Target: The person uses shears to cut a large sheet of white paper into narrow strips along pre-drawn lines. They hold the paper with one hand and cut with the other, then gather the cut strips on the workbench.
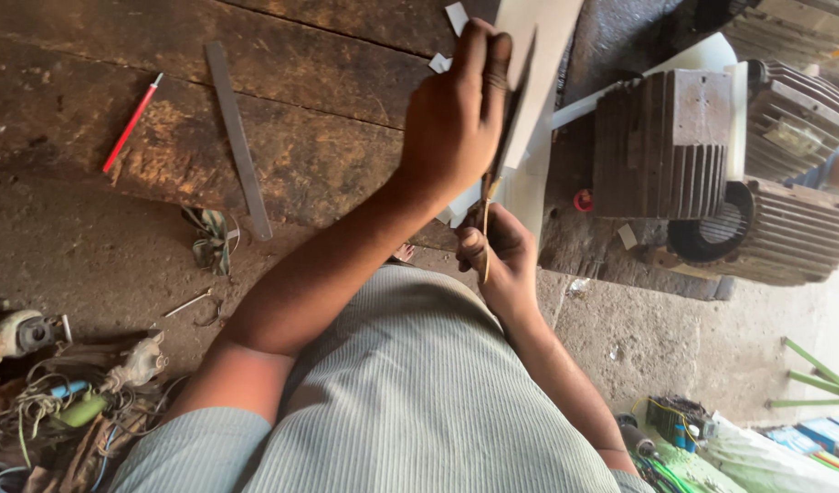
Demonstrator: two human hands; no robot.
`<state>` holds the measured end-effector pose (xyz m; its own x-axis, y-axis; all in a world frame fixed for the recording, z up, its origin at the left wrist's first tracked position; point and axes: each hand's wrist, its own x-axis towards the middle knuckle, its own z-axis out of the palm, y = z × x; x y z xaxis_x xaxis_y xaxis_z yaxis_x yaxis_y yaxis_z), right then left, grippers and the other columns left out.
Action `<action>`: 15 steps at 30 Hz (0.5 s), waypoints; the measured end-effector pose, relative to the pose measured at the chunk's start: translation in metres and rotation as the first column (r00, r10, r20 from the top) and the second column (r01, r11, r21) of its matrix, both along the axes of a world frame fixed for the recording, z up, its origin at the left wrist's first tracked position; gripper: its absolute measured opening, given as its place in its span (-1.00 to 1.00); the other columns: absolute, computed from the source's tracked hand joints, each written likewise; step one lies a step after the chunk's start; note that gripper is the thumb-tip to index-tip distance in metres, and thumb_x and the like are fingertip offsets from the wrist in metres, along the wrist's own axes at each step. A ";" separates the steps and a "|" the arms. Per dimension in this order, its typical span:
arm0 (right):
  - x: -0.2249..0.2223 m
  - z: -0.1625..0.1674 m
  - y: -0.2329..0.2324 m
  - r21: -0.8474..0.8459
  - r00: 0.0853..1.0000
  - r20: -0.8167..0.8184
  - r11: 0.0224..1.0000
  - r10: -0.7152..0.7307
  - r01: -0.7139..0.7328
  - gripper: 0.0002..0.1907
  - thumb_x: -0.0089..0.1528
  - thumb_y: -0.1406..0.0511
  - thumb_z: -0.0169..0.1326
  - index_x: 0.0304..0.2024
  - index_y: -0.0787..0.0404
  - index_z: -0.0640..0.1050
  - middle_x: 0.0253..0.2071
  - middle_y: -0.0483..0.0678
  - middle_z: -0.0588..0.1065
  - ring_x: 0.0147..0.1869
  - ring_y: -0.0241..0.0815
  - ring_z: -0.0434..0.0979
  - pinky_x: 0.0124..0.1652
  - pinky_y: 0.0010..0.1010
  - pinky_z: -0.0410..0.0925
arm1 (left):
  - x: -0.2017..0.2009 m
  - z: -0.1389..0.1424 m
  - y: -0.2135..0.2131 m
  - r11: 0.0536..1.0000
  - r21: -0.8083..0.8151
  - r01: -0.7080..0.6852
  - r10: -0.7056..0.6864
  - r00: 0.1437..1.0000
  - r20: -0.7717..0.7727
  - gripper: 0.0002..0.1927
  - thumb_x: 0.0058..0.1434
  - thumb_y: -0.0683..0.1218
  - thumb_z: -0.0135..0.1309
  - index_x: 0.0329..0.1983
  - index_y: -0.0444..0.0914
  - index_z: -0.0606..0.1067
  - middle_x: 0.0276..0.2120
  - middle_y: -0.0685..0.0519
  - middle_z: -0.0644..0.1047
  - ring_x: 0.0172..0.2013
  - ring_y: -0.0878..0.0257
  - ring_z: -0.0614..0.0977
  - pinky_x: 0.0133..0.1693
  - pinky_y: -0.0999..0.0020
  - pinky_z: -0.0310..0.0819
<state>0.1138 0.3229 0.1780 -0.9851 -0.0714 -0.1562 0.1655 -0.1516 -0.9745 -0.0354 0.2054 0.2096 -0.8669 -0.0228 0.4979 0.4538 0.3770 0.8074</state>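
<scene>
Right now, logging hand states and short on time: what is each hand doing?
Left hand: closed, holding the white sheet.
Right hand: closed on scissors, cutting into the sheet.

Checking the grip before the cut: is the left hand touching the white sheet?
Touching. The head view shows the left hand with its fingers wrapped over the white sheet's edge.

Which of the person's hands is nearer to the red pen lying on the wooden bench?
Left. The left hand, holding the white sheet, is closer to the red pen; the right hand is lower and farther away.
</scene>
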 end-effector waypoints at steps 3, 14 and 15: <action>0.002 0.000 -0.002 0.046 0.999 -0.036 0.999 0.015 -0.014 -0.65 0.34 0.15 0.23 -0.14 0.33 0.49 -0.33 -0.13 0.46 -0.33 -0.42 0.44 -0.35 -0.57 0.39 | 0.004 0.002 -0.004 1.000 0.006 -0.001 0.001 1.000 -0.012 -0.82 0.62 0.00 -0.23 -0.07 -0.18 0.30 -0.66 0.07 0.43 -0.68 0.18 0.55 -0.66 0.26 0.24; -0.005 0.005 -0.002 0.029 0.998 -0.039 0.999 -0.044 0.045 -0.63 0.34 0.12 0.21 -0.16 0.33 0.51 -0.37 -0.14 0.48 -0.37 -0.42 0.47 -0.38 -0.57 0.39 | 0.021 0.006 -0.002 0.997 -0.005 0.077 -0.076 0.994 0.081 -0.79 0.58 0.01 -0.23 -0.07 -0.20 0.32 -0.69 0.07 0.44 -0.72 0.16 0.56 -0.73 0.27 0.28; -0.006 0.006 -0.002 0.019 0.997 -0.050 0.998 -0.057 0.058 -0.62 0.35 0.11 0.21 -0.15 0.33 0.51 -0.36 -0.15 0.47 -0.36 -0.42 0.46 -0.37 -0.57 0.38 | 0.022 0.006 -0.001 0.996 0.006 0.085 -0.085 0.991 0.099 -0.79 0.59 0.01 -0.23 -0.08 -0.20 0.32 -0.70 0.06 0.44 -0.72 0.17 0.57 -0.72 0.26 0.28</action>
